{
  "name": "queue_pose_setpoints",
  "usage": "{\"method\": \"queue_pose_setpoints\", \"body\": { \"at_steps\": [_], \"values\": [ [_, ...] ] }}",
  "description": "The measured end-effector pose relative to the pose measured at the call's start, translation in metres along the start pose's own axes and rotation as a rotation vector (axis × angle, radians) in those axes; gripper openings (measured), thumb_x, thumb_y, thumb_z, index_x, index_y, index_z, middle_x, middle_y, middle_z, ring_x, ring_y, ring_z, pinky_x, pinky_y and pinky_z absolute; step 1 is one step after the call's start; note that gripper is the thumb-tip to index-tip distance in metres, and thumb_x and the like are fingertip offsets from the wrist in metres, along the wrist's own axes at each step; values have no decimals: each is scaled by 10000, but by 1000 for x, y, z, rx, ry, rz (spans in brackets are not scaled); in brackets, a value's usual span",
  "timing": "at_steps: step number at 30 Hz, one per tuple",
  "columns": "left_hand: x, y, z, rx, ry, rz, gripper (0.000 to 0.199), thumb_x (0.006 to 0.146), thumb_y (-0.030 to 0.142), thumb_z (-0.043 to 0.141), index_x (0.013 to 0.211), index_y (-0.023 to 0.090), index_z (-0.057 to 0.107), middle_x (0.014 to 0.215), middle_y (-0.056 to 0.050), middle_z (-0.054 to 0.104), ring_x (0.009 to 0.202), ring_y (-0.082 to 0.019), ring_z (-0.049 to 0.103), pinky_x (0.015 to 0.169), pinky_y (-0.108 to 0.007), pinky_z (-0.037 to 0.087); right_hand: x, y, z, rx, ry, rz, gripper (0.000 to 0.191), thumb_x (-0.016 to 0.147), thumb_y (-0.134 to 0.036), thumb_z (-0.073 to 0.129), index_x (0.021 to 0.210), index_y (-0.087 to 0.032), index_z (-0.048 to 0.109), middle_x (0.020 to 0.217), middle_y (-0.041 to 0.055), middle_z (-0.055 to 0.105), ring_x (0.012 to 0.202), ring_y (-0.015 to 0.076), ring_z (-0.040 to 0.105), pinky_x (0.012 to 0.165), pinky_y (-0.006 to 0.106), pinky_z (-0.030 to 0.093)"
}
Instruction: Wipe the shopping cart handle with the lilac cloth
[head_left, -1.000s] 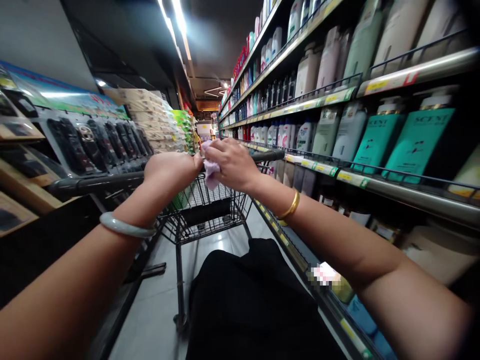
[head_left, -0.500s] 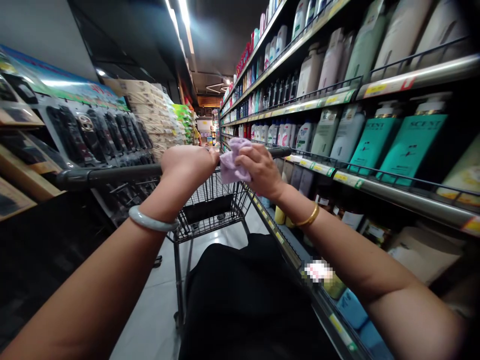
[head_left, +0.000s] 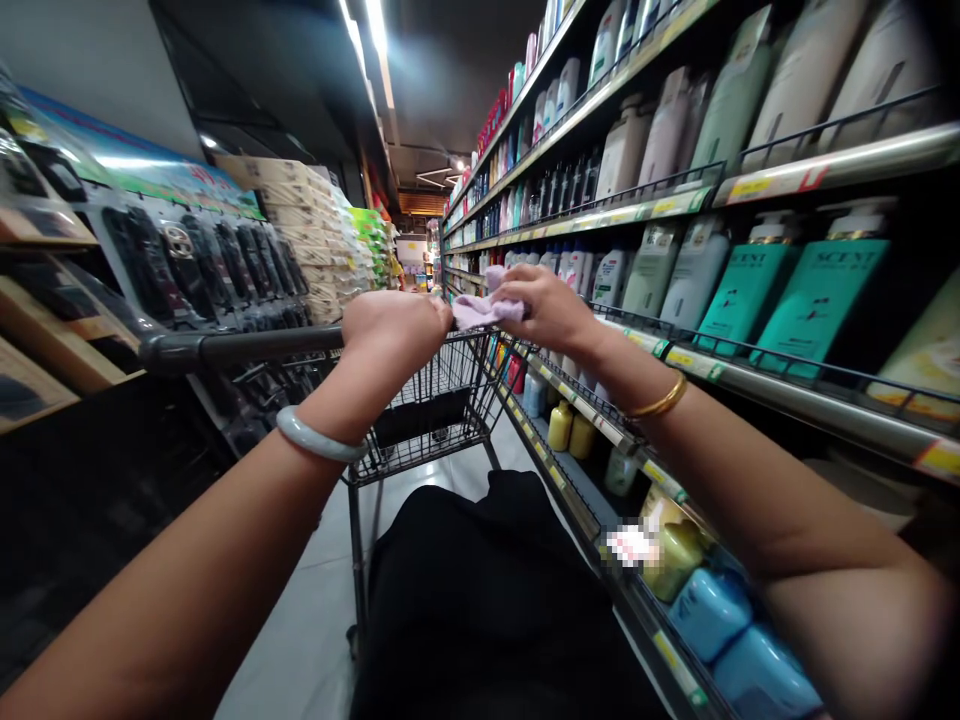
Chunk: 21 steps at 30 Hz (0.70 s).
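A dark shopping cart handle (head_left: 247,346) runs across in front of me, with the wire basket (head_left: 442,385) beyond it. My left hand (head_left: 397,325), a pale bangle on its wrist, is closed round the handle. To its right, my right hand (head_left: 544,305), below a gold bracelet, grips a crumpled light purple cloth (head_left: 480,308) over the handle's right part. The cloth reaches to the fingers of my left hand and hides the handle's right end.
Shelves (head_left: 795,395) of bottles line the right side close to my right arm, with teal pump bottles (head_left: 821,290) nearest. On the left hang packaged items (head_left: 180,260) beside stacked goods (head_left: 292,225). The aisle runs ahead between them.
My right hand has moved right and turned flatter, and the cloth is now stretched sideways along the handle. My left hand and the handle sit slightly further right in view.
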<state>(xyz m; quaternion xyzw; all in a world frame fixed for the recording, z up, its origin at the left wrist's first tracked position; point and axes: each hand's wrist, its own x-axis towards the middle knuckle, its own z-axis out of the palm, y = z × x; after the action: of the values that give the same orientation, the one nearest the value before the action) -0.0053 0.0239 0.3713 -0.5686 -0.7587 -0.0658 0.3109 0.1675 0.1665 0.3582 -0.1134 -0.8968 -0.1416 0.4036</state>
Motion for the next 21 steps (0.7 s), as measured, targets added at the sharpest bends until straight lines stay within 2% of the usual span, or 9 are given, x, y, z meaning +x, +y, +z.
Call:
{"method": "queue_pose_setpoints", "body": {
  "at_steps": [2,5,9,11,14,17,19,21],
  "values": [
    [1,-1,0,-1,18,0,542,996,330,259,1080,173,770,951,-177,734,906,-319,679,762,-383,425,0,12,-4,-18,-8,78,372,882,-516,679,1076,-215,781,1191,108,674,1087,283,587,1001,436,450],
    [-7,-13,-8,32,0,27,575,993,374,246,1001,144,773,944,-187,735,871,-311,675,715,-362,393,-7,15,-5,-18,18,77,413,920,-559,628,1127,-234,779,1207,105,663,1111,284,583,1030,452,439],
    [-36,-55,-21,203,40,17,716,1015,426,115,948,118,758,971,-190,738,883,-288,663,712,-356,365,-13,10,-3,58,51,88,285,953,-402,591,1081,-243,790,1149,90,658,1086,253,598,1018,439,455],
    [-51,-77,-22,289,51,-86,802,1012,474,51,946,104,760,967,-191,736,890,-296,662,746,-367,379,-6,1,-2,28,43,183,225,913,-332,626,1021,-220,789,1084,95,655,1017,247,607,956,420,478],
    [-63,-100,-14,212,-20,-282,847,986,574,66,954,121,781,959,-180,738,886,-323,669,725,-357,403,10,-26,5,-50,19,267,255,909,-350,638,1087,-207,753,1109,113,652,996,266,596,912,427,486],
    [-64,-106,-5,138,0,-412,823,971,559,114,978,97,796,973,-202,741,908,-349,675,686,-346,403,20,-48,10,-51,22,168,447,920,-514,638,1253,-222,701,1339,139,586,1147,316,568,1006,478,465],
    [-63,-105,-1,141,18,-422,810,971,525,125,982,79,800,976,-208,746,925,-342,675,691,-344,401,23,-46,6,-30,-11,129,524,895,-583,656,1293,-243,696,1455,138,527,1231,334,544,1048,489,446],
    [-62,-102,1,145,47,-412,824,978,517,105,975,80,804,953,-197,748,916,-321,675,697,-339,397,26,-33,-3,1,-133,179,506,879,-591,673,1256,-256,723,1403,134,588,1192,317,578,1002,461,466]
  ]
}}
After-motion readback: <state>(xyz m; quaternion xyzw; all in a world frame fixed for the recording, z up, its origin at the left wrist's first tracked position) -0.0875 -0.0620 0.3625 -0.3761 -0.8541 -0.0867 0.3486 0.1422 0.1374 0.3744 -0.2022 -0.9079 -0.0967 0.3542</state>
